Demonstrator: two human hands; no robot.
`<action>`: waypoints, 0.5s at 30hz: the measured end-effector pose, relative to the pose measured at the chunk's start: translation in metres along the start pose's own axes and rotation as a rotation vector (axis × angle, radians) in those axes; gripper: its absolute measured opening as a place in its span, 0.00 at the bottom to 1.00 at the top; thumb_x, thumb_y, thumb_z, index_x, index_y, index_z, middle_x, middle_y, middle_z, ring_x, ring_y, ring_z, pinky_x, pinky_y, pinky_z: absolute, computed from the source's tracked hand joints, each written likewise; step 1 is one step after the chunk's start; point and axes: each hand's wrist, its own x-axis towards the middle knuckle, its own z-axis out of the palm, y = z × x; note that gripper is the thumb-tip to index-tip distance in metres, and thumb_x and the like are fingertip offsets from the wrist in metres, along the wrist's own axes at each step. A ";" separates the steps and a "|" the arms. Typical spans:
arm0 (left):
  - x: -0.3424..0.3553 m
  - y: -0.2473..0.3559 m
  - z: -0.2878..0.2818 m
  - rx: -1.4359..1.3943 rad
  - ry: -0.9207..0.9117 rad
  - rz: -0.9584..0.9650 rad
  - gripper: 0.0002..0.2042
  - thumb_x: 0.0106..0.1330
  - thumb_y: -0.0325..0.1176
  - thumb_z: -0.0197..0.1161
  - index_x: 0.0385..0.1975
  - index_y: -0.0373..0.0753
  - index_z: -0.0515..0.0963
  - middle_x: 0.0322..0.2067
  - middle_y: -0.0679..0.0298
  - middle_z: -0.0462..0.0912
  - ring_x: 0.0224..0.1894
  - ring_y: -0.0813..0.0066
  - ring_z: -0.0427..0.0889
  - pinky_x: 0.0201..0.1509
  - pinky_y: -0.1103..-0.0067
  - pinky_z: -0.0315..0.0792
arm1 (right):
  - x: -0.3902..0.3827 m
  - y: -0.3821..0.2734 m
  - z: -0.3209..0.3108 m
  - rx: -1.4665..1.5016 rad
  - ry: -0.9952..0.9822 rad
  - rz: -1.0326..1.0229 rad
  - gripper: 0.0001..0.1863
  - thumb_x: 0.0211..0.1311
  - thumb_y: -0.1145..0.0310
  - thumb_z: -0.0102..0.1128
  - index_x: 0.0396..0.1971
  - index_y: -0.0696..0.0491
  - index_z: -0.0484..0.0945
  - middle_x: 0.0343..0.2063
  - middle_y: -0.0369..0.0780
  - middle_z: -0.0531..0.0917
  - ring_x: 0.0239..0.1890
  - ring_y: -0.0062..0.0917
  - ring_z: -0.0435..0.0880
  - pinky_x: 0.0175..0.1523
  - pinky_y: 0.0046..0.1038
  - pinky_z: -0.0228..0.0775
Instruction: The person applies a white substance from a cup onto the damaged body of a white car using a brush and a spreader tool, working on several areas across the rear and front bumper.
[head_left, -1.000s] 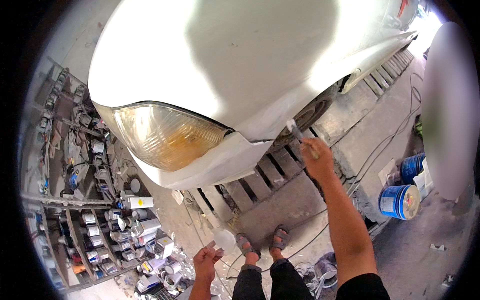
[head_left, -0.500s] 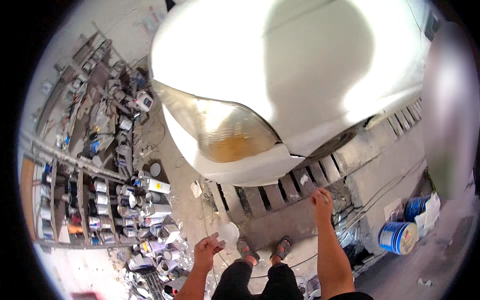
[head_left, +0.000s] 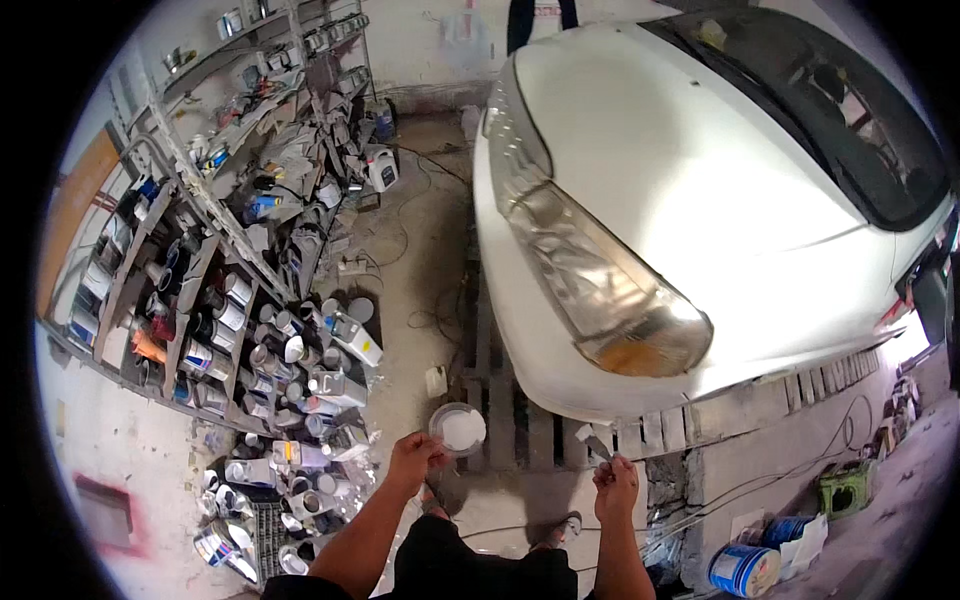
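My left hand (head_left: pixel 408 466) is closed, its fingertips at the near-left rim of a round, shallow, lid-like dish (head_left: pixel 437 424). A white patch covers much of the dish's face. My right hand (head_left: pixel 617 488) is closed too, around the near end of a small flat scraper (head_left: pixel 600 446) with a greyish blade and something white at its tip. Beyond both hands stands a white car (head_left: pixel 640 150), with its headlight (head_left: pixel 600 285) and lower front corner nearest me. The scraper stays apart from the car body.
Shelves (head_left: pixel 200 235) crowded with cans line the left, and more cans and jugs (head_left: pixel 335 385) cover the floor beside them. Slatted boards (head_left: pixel 540 437) lie under the car's front. Blue buckets (head_left: pixel 742 568) and a green crate (head_left: pixel 846 487) stand at right. Cables (head_left: pixel 800 462) cross the floor.
My view has tilted up, so more of the car and shelves shows. My right hand has drawn back from near the car's lower edge. The dish remains by my left hand.
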 end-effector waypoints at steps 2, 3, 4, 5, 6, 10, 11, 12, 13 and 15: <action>0.010 0.026 -0.032 -0.002 -0.013 0.040 0.07 0.63 0.30 0.56 0.32 0.32 0.75 0.27 0.60 0.80 0.29 0.74 0.79 0.35 0.80 0.73 | -0.008 0.014 0.061 0.014 0.011 0.019 0.07 0.60 0.68 0.55 0.36 0.51 0.71 0.25 0.36 0.75 0.26 0.22 0.74 0.30 0.25 0.68; 0.019 0.031 -0.053 -0.013 -0.015 0.016 0.08 0.63 0.31 0.57 0.31 0.31 0.76 0.26 0.61 0.79 0.28 0.74 0.78 0.36 0.80 0.74 | -0.012 0.024 0.089 0.045 -0.016 0.020 0.06 0.60 0.68 0.55 0.36 0.51 0.72 0.24 0.36 0.75 0.26 0.22 0.74 0.30 0.24 0.68; 0.027 0.042 -0.071 -0.016 -0.010 0.021 0.08 0.63 0.32 0.57 0.31 0.31 0.76 0.26 0.61 0.79 0.28 0.74 0.78 0.36 0.80 0.74 | -0.014 0.033 0.116 0.078 -0.045 0.017 0.06 0.60 0.68 0.55 0.35 0.50 0.72 0.24 0.36 0.75 0.25 0.22 0.74 0.30 0.24 0.68; 0.034 0.055 -0.087 -0.018 -0.005 0.026 0.09 0.63 0.32 0.57 0.31 0.31 0.76 0.26 0.61 0.79 0.28 0.74 0.78 0.36 0.79 0.74 | -0.014 0.044 0.144 0.076 -0.073 -0.002 0.06 0.60 0.68 0.55 0.36 0.51 0.72 0.24 0.36 0.76 0.24 0.22 0.74 0.30 0.24 0.68; 0.040 0.066 -0.102 -0.021 -0.001 0.030 0.09 0.62 0.32 0.58 0.31 0.31 0.76 0.25 0.61 0.79 0.28 0.74 0.78 0.36 0.79 0.74 | -0.017 0.050 0.170 0.039 -0.085 0.015 0.07 0.60 0.68 0.55 0.37 0.51 0.72 0.24 0.37 0.76 0.24 0.23 0.74 0.30 0.24 0.68; 0.075 0.125 -0.150 -0.032 0.018 0.054 0.07 0.61 0.32 0.60 0.30 0.34 0.76 0.25 0.62 0.78 0.29 0.75 0.78 0.36 0.79 0.74 | -0.030 0.062 0.279 -0.012 -0.173 0.049 0.10 0.61 0.68 0.53 0.40 0.55 0.70 0.24 0.39 0.77 0.24 0.25 0.75 0.31 0.26 0.70; 0.082 0.138 -0.155 -0.066 0.044 0.058 0.07 0.61 0.32 0.60 0.30 0.34 0.76 0.25 0.62 0.78 0.29 0.75 0.78 0.36 0.78 0.75 | -0.024 0.067 0.294 -0.010 -0.180 0.050 0.10 0.61 0.68 0.53 0.40 0.55 0.70 0.24 0.39 0.77 0.23 0.25 0.75 0.32 0.26 0.70; 0.089 0.151 -0.161 -0.100 0.067 0.060 0.07 0.61 0.32 0.60 0.30 0.34 0.76 0.26 0.62 0.78 0.29 0.74 0.78 0.36 0.78 0.75 | -0.019 0.072 0.308 -0.007 -0.186 0.050 0.10 0.61 0.68 0.53 0.40 0.55 0.70 0.24 0.40 0.78 0.23 0.25 0.75 0.32 0.26 0.71; 0.102 0.161 -0.167 -0.135 0.084 0.064 0.07 0.61 0.32 0.60 0.30 0.34 0.76 0.26 0.62 0.78 0.29 0.74 0.79 0.36 0.78 0.75 | -0.015 0.078 0.325 0.017 -0.175 0.053 0.10 0.61 0.69 0.53 0.40 0.56 0.70 0.24 0.40 0.78 0.23 0.26 0.76 0.32 0.27 0.71; 0.132 0.177 -0.185 -0.123 0.035 0.084 0.07 0.61 0.31 0.59 0.33 0.34 0.76 0.28 0.61 0.79 0.31 0.71 0.80 0.37 0.76 0.76 | 0.004 0.089 0.351 0.020 -0.214 0.072 0.09 0.61 0.70 0.53 0.40 0.56 0.71 0.24 0.40 0.77 0.26 0.26 0.76 0.32 0.27 0.72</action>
